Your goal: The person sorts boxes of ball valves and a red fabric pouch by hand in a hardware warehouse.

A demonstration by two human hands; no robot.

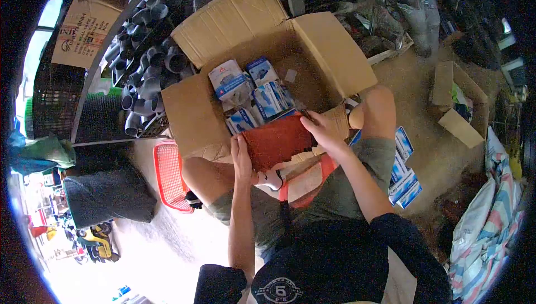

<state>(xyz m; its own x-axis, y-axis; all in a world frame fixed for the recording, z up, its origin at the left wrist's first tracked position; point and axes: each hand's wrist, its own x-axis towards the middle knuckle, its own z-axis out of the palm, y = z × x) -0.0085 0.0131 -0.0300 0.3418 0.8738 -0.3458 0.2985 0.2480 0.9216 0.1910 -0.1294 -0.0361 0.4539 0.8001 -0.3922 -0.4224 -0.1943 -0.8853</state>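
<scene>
A dark red, flat, cloth-like piece (pixel 276 142) is stretched across my lap at the near edge of an open cardboard box (pixel 192 117). My left hand (pixel 241 157) grips its left edge, with the fingers pressed together. At its upper right corner my right hand (pixel 325 132) is closed on it. Something small and dark shows by the right fingertips, too small to name. In the box, just beyond the red piece, lie several blue and white small boxes (pixel 270 98), one white-topped box (pixel 228 80) among them.
A red plastic basket (pixel 170 175) stands left of my knee. Several blue and white boxes (pixel 405 178) lie on the floor at right. Grey pipe fittings (pixel 151 58) fill a rack at upper left. A smaller open carton (pixel 460 103) and striped sacks (pixel 480 220) sit at far right.
</scene>
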